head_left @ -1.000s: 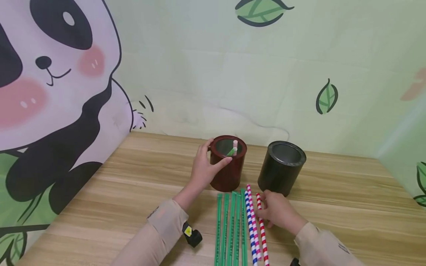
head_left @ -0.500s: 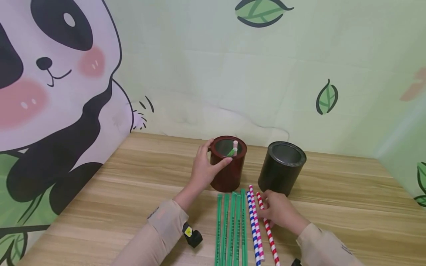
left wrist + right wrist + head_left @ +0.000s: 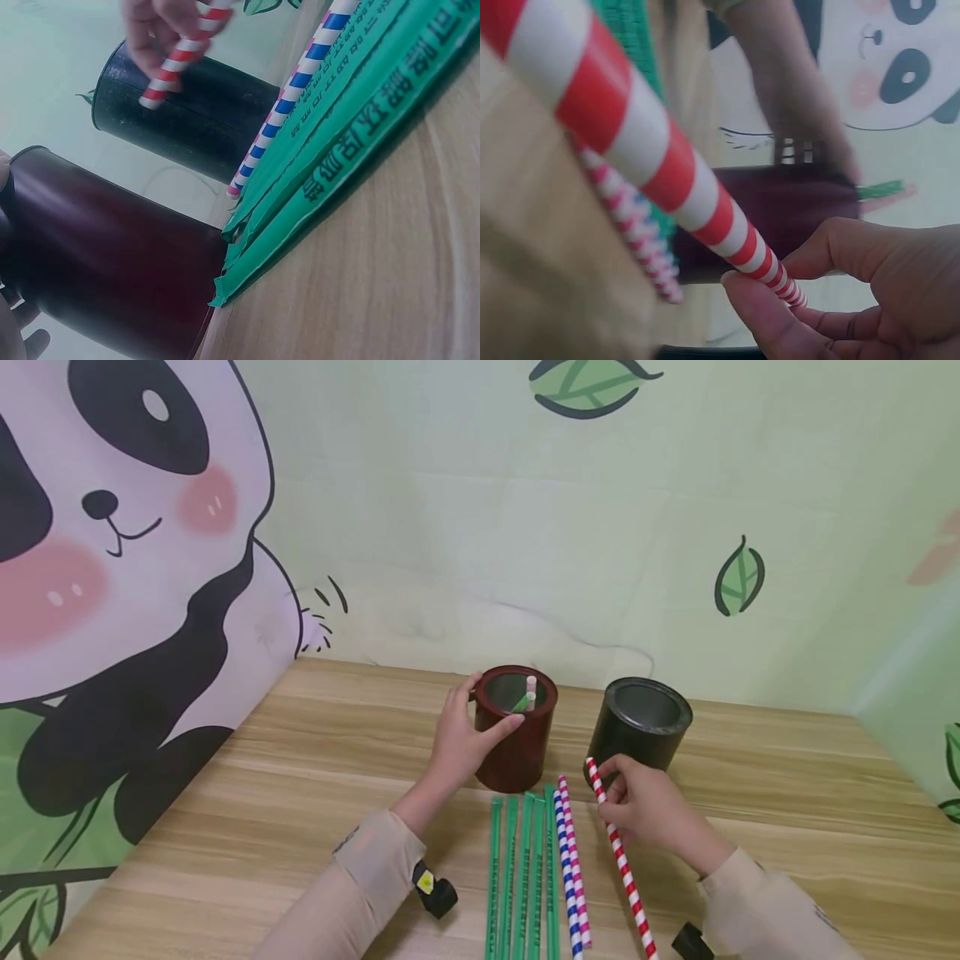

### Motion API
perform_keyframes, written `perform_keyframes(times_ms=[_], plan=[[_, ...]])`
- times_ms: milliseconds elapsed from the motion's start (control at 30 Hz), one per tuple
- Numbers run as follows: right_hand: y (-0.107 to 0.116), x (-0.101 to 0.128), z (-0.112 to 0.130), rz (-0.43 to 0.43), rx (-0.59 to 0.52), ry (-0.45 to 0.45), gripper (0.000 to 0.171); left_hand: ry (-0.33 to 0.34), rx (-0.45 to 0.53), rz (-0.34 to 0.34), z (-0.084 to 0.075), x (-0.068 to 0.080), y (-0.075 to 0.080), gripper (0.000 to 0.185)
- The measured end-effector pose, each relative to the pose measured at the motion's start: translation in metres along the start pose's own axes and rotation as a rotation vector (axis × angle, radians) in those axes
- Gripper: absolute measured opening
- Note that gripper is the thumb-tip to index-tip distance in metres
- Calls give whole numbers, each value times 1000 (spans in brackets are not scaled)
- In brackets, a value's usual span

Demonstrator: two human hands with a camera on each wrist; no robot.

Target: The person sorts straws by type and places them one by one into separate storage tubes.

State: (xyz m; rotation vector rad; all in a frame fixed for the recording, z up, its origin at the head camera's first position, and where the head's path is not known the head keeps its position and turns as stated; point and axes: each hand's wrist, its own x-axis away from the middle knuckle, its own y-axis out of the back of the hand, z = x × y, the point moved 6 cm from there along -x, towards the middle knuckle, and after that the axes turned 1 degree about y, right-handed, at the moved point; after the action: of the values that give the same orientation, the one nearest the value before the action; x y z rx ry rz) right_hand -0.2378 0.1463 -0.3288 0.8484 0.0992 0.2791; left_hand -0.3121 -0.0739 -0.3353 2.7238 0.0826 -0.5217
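Red-and-white striped drinking straw [image 3: 622,862]: found pinched near its upper end between thumb and fingers of the right hand [image 3: 654,806], slanted, upper end held clear of the wooden tabletop [image 3: 337,727], in front of the black cylindrical cup [image 3: 637,735]. Lower end cut off by the head view's edge; contact with the tabletop not determinable. Left hand [image 3: 461,735] found grasping the dark red-brown cylindrical cup [image 3: 516,756], thumb at the near rim, fingers round the outer side. Visible in that cup's mouth: one pale pink straw end [image 3: 531,683] and one green straw end [image 3: 521,702]. Step in hand, as judged: one straw picked out and lifted, cup steadied opposite, placement not yet made. Next move, as judged: calls for raising to clear the lower end, tilting toward upright and aligning over a cup mouth, left grasp kept firm; choice of cup not determinable. Black cup upright, no straw showing above its rim. Laid before the cups: row of green printed straw sleeves [image 3: 527,877], then blue-and-white striped straw [image 3: 567,877] and pink-and-white striped straw [image 3: 574,857], close together. Farther out: black wrist camera [image 3: 435,892] beside the left cuff; panda-and-leaf backdrop [image 3: 465,527] behind.
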Motion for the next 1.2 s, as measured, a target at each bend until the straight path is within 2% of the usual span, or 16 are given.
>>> perform_keyframes(times_ms=[200,467,833,1200], plan=[[29,-2,19,-39,-61,81,43,-1,3,-3,-1,-1,1,84],[66,-11,47,-162,-44,193,42,-5,0,-5,0,-1,2,84],[109,-34,77,-284,-38,229,53,-8,3,0,1,-2,2,84],[144,-55,97,-441,-202,267,51,-4,1,3,1,-1,-1,85]])
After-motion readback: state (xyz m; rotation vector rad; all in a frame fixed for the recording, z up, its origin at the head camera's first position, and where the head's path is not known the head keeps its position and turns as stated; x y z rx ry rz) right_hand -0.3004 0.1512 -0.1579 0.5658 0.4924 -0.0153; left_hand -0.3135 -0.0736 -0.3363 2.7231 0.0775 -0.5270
